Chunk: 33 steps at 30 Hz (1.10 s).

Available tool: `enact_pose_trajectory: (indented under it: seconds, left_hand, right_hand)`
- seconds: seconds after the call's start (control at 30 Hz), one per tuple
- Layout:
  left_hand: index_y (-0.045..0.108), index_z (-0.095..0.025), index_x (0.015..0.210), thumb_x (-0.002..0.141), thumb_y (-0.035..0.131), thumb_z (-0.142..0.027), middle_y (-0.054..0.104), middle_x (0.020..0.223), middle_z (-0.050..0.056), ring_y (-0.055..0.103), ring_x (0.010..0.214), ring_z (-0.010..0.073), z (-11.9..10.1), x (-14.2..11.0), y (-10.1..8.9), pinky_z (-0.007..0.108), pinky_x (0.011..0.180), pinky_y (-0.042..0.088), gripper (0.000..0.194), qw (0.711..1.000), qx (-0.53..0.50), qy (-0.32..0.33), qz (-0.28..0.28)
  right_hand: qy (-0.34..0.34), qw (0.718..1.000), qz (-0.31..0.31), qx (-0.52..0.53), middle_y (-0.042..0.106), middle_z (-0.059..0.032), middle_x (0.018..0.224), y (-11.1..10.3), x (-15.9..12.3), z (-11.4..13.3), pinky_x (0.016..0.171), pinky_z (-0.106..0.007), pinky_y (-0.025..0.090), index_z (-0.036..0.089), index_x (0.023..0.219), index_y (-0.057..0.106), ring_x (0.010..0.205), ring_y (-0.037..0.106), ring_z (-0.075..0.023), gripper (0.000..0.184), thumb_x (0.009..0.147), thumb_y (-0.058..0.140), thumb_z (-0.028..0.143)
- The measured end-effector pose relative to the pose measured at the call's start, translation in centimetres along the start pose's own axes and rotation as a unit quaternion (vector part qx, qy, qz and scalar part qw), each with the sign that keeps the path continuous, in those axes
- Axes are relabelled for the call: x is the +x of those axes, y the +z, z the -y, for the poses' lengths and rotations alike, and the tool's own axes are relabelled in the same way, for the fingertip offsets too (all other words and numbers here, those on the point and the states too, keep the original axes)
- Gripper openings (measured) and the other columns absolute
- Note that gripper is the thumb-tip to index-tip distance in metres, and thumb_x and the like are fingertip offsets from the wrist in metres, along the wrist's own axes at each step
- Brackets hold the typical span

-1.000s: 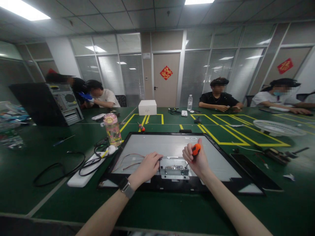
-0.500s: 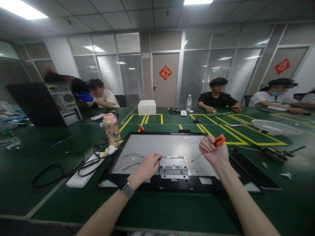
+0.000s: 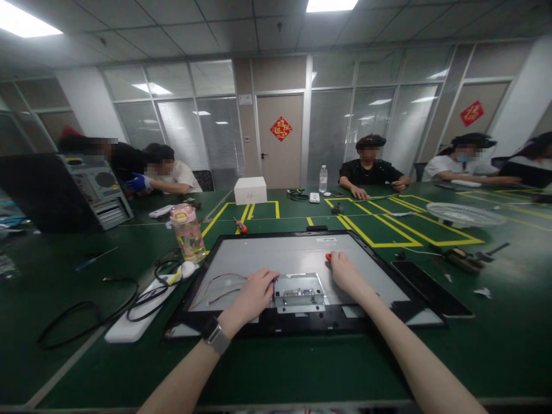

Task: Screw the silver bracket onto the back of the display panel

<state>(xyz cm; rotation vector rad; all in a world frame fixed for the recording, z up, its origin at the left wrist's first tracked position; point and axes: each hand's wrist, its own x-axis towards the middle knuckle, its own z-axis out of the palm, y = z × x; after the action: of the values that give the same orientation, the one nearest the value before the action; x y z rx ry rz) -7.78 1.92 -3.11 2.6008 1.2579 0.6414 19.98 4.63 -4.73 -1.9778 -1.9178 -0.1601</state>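
A display panel [image 3: 259, 251] with a black frame lies flat, its grey back upward. On its near part sits a silver metal bracket box [image 3: 301, 286]. My left hand [image 3: 255, 294] is closed with its fingertips on the left edge of this bracket. Beside it, thin wires [image 3: 224, 277] run over the panel. To the right of the bracket, my right hand [image 3: 346, 275] is closed around a screwdriver [image 3: 328, 257]; only a bit of its orange handle shows, and the shaft is hidden. The hand is low over the panel.
Left of the panel are a white power strip [image 3: 129, 326], black cables and a pink-lidded bottle [image 3: 188, 234]. A black phone-like slab [image 3: 431, 290] lies at the right. Beyond stand a white box [image 3: 250, 191] and a water bottle [image 3: 323, 179]. Several people sit across the table.
My right hand has moved left and down toward the bracket with the screwdriver, whose shaft no longer shows. My left hand stays at the bracket's left edge. The view has shifted slightly right.
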Motion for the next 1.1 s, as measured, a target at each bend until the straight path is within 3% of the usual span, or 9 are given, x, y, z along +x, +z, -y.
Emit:
enact_pose_trajectory:
  seconds: [0.13,0.27,0.37,0.4,0.5,0.53,0.6,0.73,1.1]
  left_hand:
    - [0.056,-0.020,0.121,0.090,0.039,-0.013,0.060,0.110,0.008,0.055,0.103,0.0209,0.1,0.0,0.2,0.035,0.094,0.043,0.036,1.000,-0.003,0.001,-0.004]
    - [0.056,-0.019,0.122,0.090,0.039,-0.014,0.059,0.111,0.009,0.054,0.104,0.0212,0.2,-0.1,0.1,0.035,0.095,0.042,0.036,1.000,-0.015,-0.001,-0.004]
    - [0.057,-0.019,0.122,0.093,0.038,-0.019,0.059,0.111,0.009,0.055,0.104,0.0215,0.1,-0.1,-0.4,0.035,0.095,0.042,0.035,0.999,-0.038,-0.006,0.006]
    - [0.057,-0.019,0.122,0.094,0.038,-0.022,0.059,0.112,0.009,0.055,0.104,0.0217,0.1,-0.1,-0.6,0.035,0.095,0.042,0.034,0.999,-0.052,-0.008,0.012]
    - [0.056,-0.020,0.125,0.092,0.046,-0.037,0.057,0.121,0.009,0.054,0.109,0.0231,0.0,-0.2,-1.2,0.035,0.098,0.040,0.038,0.994,-0.103,-0.013,0.030]
    - [0.054,-0.020,0.127,0.089,0.052,-0.041,0.056,0.125,0.009,0.053,0.113,0.0240,0.1,-0.3,-1.3,0.035,0.100,0.039,0.044,0.992,-0.118,-0.014,0.036]
    - [0.050,-0.021,0.132,0.079,0.065,-0.044,0.052,0.132,0.008,0.049,0.119,0.0256,0.3,-0.4,-1.3,0.036,0.104,0.036,0.059,0.988,-0.144,-0.015,0.047]
    - [0.047,-0.023,0.134,0.069,0.075,-0.037,0.051,0.134,0.007,0.049,0.120,0.0255,1.0,-0.3,-1.1,0.036,0.105,0.036,0.072,0.981,-0.183,-0.017,0.065]
    - [0.060,-0.019,0.113,0.060,0.077,-0.019,0.062,0.113,0.005,0.057,0.105,0.0239,0.4,0.6,-1.9,0.033,0.095,0.043,0.056,0.972,-0.230,-0.022,0.027]
  right_hand:
    - [0.002,0.999,0.023,-0.028,0.062,-0.0259,0.099,-0.1,-0.4,0.0,0.078,-0.041,0.044,0.005,0.098,0.061,0.093,0.061,-0.0338,0.029,0.091,0.034,0.010]
    - [-0.016,0.999,0.025,-0.018,0.060,-0.0272,0.104,-1.5,-0.3,0.2,0.084,-0.046,0.042,0.006,0.098,0.065,0.101,0.058,-0.0368,0.025,0.089,0.044,0.017]
    - [-0.072,0.996,0.035,0.034,0.060,-0.0195,0.116,-2.9,-0.1,0.6,0.089,-0.040,0.043,0.011,0.114,0.061,0.105,0.058,-0.0296,0.032,0.087,0.051,0.024]
    - [-0.104,0.991,0.053,0.069,0.060,-0.0139,0.120,-3.3,-0.1,0.7,0.090,-0.035,0.044,0.016,0.118,0.060,0.105,0.059,-0.0251,0.035,0.086,0.054,0.029]
    - [-0.188,0.911,0.225,0.289,0.055,-0.0098,0.132,-4.1,-0.5,1.0,0.098,-0.036,0.041,0.020,0.131,0.051,0.118,0.053,-0.0260,0.062,0.074,0.068,0.037]
    - [-0.191,0.891,0.275,0.306,0.052,-0.0093,0.136,-4.3,-0.7,1.1,0.101,-0.036,0.039,0.021,0.134,0.047,0.122,0.049,-0.0267,0.073,0.068,0.073,0.037]
    - [-0.185,0.882,0.315,0.296,0.050,-0.0089,0.137,-4.3,-1.0,1.1,0.104,-0.037,0.036,0.021,0.134,0.048,0.124,0.047,-0.0282,0.083,0.058,0.080,0.033]
    - [-0.194,0.878,0.308,0.309,0.054,-0.0077,0.129,-3.7,-0.9,0.9,0.098,-0.036,0.040,0.021,0.130,0.049,0.115,0.051,-0.0264,0.077,0.058,0.078,0.025]
    - [-0.231,0.876,0.222,0.360,0.058,-0.0040,0.109,-3.6,-0.8,1.4,0.087,-0.033,0.044,0.018,0.109,0.054,0.102,0.054,-0.0230,0.066,0.048,0.080,0.016]
